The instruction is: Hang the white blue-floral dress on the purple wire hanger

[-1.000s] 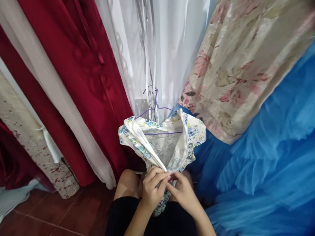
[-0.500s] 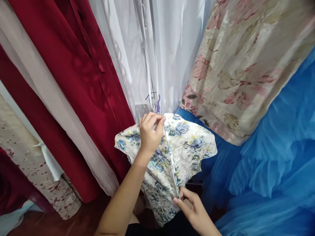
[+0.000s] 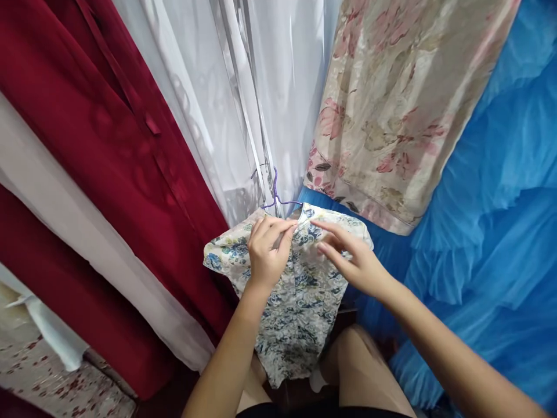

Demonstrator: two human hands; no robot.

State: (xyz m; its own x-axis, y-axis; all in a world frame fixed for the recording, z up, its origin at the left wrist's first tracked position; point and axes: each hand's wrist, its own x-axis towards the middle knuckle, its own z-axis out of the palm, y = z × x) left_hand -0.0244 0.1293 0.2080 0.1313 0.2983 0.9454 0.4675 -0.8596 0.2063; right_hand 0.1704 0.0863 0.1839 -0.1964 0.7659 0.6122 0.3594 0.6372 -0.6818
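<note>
A white dress with blue flowers (image 3: 296, 319) hangs on a purple hanger (image 3: 275, 188), its neckline towards the hanger's hook. My left hand (image 3: 268, 252) pinches the dress at the back or front of the neckline, thumb against fingers. Just to the right, my right hand (image 3: 357, 258) is over the dress with thumb and fingers apart, its fingertips close to the neckline edge. Whether those fingertips touch the cloth I cannot tell.
White drapes with straps (image 3: 243, 87) hang behind the hanger. Dark red cloth (image 3: 117, 139) hangs to the left. A beige floral garment (image 3: 383, 116) and ruffled blue fabric (image 3: 474, 232) hang to the right. My knees are below the dress.
My right hand has let go of the lower end of the dress's centre edge and moved up to the neckline. The dress now hangs flatter, and more of the hanger shows.
</note>
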